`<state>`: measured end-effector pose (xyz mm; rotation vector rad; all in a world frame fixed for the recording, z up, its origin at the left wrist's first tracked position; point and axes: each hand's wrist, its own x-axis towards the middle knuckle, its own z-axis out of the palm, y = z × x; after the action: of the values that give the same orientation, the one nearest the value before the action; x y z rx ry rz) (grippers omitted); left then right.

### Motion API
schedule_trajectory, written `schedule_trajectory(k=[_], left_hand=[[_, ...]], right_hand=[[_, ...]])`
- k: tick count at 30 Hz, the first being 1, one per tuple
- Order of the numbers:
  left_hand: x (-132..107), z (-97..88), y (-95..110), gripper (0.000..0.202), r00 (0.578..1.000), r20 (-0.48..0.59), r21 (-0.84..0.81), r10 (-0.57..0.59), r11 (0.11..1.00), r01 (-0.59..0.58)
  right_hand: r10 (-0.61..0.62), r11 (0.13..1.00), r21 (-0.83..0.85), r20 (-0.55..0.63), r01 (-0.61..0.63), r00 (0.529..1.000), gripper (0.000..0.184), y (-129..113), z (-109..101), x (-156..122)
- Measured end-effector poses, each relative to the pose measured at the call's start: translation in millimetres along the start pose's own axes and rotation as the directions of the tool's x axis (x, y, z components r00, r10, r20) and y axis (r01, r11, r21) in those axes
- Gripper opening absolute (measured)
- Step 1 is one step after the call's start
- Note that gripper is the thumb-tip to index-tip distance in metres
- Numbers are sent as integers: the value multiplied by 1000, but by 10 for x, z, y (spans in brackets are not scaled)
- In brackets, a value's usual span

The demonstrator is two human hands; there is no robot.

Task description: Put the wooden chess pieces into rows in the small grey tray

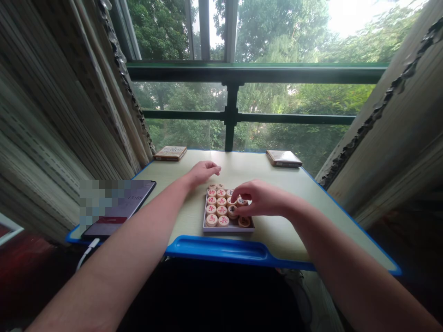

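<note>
A shallow grey tray (pixel 207 228) in the middle of the small table (pixel 294 193) holds several round wooden chess pieces (pixel 217 210) marked in red and black. My right hand (pixel 263 198) hovers over the tray's right side, fingers pinched on one piece (pixel 242 201). My left hand (pixel 202 171) rests on the tabletop just behind the tray, fingers loosely curled, with nothing visible in it.
A phone (pixel 117 207) with a white cable lies at the table's left. Two flat wooden boxes (pixel 170 152) (pixel 284 158) sit at the far edge by the window railing. A blue groove (pixel 221 246) runs along the table's near edge. Curtains hang on both sides.
</note>
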<state>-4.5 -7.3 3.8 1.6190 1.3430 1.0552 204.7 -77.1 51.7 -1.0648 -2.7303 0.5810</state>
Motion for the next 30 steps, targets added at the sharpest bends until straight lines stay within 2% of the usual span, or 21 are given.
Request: schedule_trajectory(k=[5, 7, 10, 14, 20, 23, 26, 30], left_hand=[[-50, -42, 24, 33, 981, 189, 130, -42, 991, 17], [-52, -54, 27, 29, 974, 221, 201, -59, 980, 14], [-22, -43, -7, 25, 982, 181, 256, -50, 967, 2], [9, -12, -45, 29, 993, 117, 281, -11, 960, -22], [-52, -39, 70, 33, 962, 238, 280, -136, 958, 66], [-61, -22, 90, 34, 966, 208, 257, -155, 961, 99], [-30, 6, 40, 37, 987, 121, 178, -108, 980, 85], [27, 21, -42, 32, 995, 101, 128, -21, 992, 8]], right_hand=[[11, 997, 76, -85, -4, 996, 16, 67, 22, 44], [21, 995, 97, -147, -7, 989, 16, 96, 41, 65], [37, 993, 119, -226, -10, 973, 18, 136, 76, 98], [58, 993, 113, -336, -21, 940, 18, 210, 144, 159], [128, 991, 29, -452, -129, 883, 20, 337, 191, 218], [157, 975, -67, -470, -212, 869, 20, 353, 154, 212], [180, 957, -108, -499, -267, 848, 21, 350, 122, 202], [191, 948, -126, -510, -292, 839, 21, 364, 116, 206]])
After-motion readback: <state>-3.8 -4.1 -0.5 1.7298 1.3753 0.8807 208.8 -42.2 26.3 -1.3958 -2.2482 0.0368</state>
